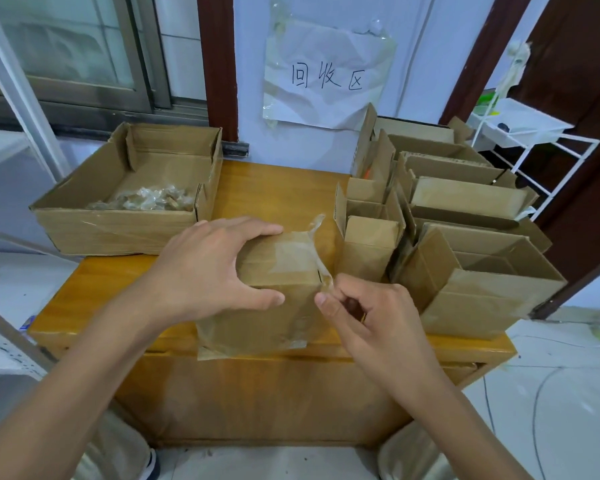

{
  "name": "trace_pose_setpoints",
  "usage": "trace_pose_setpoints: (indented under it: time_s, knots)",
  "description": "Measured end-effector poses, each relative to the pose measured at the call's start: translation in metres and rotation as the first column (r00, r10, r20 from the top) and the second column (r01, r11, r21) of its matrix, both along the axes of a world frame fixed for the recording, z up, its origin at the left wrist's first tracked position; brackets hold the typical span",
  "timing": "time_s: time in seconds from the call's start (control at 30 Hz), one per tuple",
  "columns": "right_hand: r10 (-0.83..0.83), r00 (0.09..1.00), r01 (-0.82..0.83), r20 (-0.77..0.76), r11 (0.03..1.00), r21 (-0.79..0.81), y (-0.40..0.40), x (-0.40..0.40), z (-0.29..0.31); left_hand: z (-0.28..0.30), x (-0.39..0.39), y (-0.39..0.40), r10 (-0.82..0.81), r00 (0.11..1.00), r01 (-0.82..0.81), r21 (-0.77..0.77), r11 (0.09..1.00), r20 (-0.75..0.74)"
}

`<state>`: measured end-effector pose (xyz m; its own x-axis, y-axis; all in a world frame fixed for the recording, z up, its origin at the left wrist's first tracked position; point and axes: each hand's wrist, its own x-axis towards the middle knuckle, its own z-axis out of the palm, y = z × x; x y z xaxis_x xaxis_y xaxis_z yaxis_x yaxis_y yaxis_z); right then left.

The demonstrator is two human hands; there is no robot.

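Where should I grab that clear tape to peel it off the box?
Pinch the tape at its lifted end by the box's right edge, from the right, as the right hand does: there it stands free of the cardboard.

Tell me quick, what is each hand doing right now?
Left hand: grips the top of the cardboard box.
Right hand: pinches the tape strip peeling off that box's corner.

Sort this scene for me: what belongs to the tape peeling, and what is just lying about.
In the job: left hand gripping the taped box; right hand pinching the tape strip; scrap box, probably.
Lying about: opened boxes, wall sign, white rack.
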<state>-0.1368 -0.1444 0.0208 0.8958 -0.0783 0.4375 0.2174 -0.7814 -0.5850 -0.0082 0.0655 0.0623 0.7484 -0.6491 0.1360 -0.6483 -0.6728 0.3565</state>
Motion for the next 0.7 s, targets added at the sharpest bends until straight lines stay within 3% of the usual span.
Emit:
trace_pose_setpoints:
  time_s: [0.07,0.13,0.2,0.27,0.37,0.47,0.63,0.7]
  knots:
    - [0.001,1.000,0.003,-0.021,0.988,0.152,0.003,-0.002,-0.004,0.000,-0.001,0.001,-0.001,1.000,0.001,0.005,1.000,0.008]
    - [-0.053,0.997,0.065,-0.064,0.977,0.202,0.008,-0.006,-0.001,0.000,-0.002,0.001,-0.003,1.000,0.003,0.005,1.000,0.015]
    - [-0.157,0.983,0.168,-0.092,0.977,0.129,0.012,-0.006,0.008,0.001,-0.002,0.000,0.002,1.000,-0.002,0.013,1.000,0.007]
    - [-0.256,0.963,0.253,-0.081,0.967,-0.043,0.011,-0.002,0.021,0.001,-0.002,-0.001,0.008,1.000,-0.008,0.016,1.000,0.002]
    - [-0.283,0.956,0.267,-0.076,0.949,-0.167,0.004,0.013,0.033,0.000,-0.002,0.000,0.016,1.000,-0.017,0.019,1.000,0.004]
    - [-0.228,0.969,0.217,-0.097,0.970,-0.111,0.000,0.016,0.040,0.000,-0.004,0.001,0.018,1.000,-0.018,0.024,1.000,0.002]
    - [-0.236,0.969,0.246,-0.069,0.941,0.234,-0.005,0.006,0.041,0.002,-0.004,0.000,0.041,0.999,-0.041,0.018,0.999,-0.008]
    - [-0.221,0.959,0.240,-0.177,0.966,0.096,-0.001,0.009,0.043,0.003,-0.004,-0.001,0.039,0.999,-0.039,0.025,0.999,-0.002]
